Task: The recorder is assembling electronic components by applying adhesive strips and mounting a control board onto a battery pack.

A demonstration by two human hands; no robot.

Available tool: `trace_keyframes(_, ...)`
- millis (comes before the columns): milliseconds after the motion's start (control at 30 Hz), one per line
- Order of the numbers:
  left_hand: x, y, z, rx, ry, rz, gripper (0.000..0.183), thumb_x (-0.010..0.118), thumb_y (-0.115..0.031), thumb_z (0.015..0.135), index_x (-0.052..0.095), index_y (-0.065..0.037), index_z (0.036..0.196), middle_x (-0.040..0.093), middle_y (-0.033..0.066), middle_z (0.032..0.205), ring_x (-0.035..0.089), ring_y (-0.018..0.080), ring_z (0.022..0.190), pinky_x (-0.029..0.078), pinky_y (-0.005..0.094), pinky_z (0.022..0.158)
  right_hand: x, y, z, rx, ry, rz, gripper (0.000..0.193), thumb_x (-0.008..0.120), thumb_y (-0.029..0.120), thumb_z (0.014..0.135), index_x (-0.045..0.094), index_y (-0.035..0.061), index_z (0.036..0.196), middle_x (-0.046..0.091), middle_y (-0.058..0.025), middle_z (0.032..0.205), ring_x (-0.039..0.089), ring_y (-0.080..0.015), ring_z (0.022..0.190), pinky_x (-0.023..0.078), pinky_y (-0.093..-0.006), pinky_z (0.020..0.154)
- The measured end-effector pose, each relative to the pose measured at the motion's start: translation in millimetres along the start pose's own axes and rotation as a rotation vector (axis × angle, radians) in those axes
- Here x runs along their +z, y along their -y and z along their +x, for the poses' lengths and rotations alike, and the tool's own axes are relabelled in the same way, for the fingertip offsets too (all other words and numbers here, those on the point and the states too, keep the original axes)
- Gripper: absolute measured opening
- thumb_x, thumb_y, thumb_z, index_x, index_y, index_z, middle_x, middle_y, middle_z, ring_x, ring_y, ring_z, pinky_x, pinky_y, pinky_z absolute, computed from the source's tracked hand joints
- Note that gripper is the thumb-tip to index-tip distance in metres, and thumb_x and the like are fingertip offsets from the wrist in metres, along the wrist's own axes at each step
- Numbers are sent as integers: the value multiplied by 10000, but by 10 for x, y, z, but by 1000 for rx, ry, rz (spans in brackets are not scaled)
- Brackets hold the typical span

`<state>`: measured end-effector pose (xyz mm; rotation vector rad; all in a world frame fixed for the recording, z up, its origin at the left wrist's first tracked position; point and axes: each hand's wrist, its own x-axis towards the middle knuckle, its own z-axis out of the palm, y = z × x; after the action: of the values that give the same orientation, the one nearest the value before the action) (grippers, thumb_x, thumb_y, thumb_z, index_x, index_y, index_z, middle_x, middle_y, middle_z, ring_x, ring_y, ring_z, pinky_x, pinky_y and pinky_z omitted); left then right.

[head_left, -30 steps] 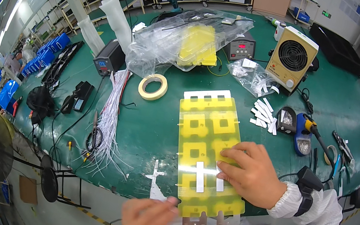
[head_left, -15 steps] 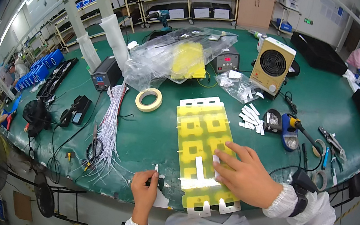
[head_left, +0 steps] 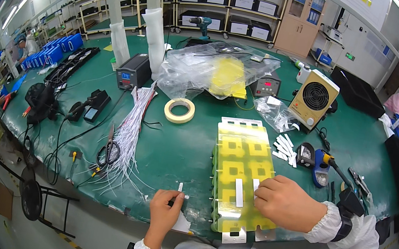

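A yellow panel with square cutouts [head_left: 237,155] lies over a green-edged block at the table's front, with white tabbed strips along its far and near ends. One white strip [head_left: 239,193] lies lengthwise on it. My right hand [head_left: 286,204] is over the panel's right side, its fingers bent together at a second white strip [head_left: 255,184]; the fingertips partly cover that strip. Left of the panel, my left hand [head_left: 164,210] rests by the table edge with curled fingers. A small white piece [head_left: 180,187] shows just beyond its fingertips; what the fingers hold is hidden.
Loose white strips [head_left: 286,149] lie right of the panel, near a soldering iron stand [head_left: 320,170]. A tape roll [head_left: 179,111], a bundle of white wires [head_left: 128,133] and scissors [head_left: 108,154] are to the left. Behind stand a yellow fan unit [head_left: 315,99] and plastic-wrapped parts [head_left: 187,72].
My right hand has gone from lying spread on the panel to bent fingers gathered at the second strip. My left hand stays curled by the table edge. The whole view has shifted.
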<state>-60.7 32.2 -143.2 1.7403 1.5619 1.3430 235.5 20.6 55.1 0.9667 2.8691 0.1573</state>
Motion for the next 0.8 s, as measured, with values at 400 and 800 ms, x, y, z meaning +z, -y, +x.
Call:
trace_keyframes(400, -19, 8, 23, -19, 54, -48, 107, 747, -121, 881, 753, -15, 879, 724, 113, 836, 640, 281, 784, 508, 383, 709, -84, -75, 109, -60, 24, -41, 75, 682, 139, 755, 679, 67, 775, 630, -49, 852, 626, -226, 881, 511, -335, 783)
trace_keyframes(800, -27, 5, 18, -34, 64, -34, 109, 747, -121, 878, 757, -13, 870, 729, 116, 824, 642, 284, 775, 508, 384, 707, -47, -178, 110, -22, 20, 184, 79, 701, 120, 805, 670, 52, 829, 625, -65, 919, 633, -256, 921, 522, -379, 820)
